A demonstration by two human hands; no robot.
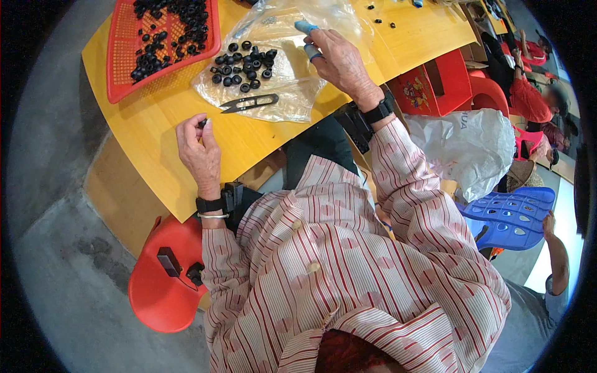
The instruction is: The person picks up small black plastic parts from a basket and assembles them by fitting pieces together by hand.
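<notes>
Around the hands, the yellow table (146,127) is fairly crowded: a red mesh basket (123,65), strewn with black parts (189,22), takes up the far left, and a crumpled clear plastic bag (292,96) spreads from the middle to the far edge. On the near part of that bag lies a pair of black thread snips (250,103), slanting between the left hand (200,152) and the loose pile of black rings (246,64). Off the table to the right are a red box (430,84), a white plastic sack (472,143) and a blue chair (513,217); near the left forearm, a red chair (158,295) carries a small black box (168,262). The left hand, just above the near left of the table, pinches a small black piece (202,124) between thumb and fingertips, a narrow grip that hides much of it. The right hand (341,62) reaches over the clear bag, thumb and forefinger parted, both tipped with blue finger covers (305,27). In the pile the rings look short, rounded and glossy, several showing a hole through the centre, some touching and others slightly apart; finer detail on the held piece is too small to tell.
</notes>
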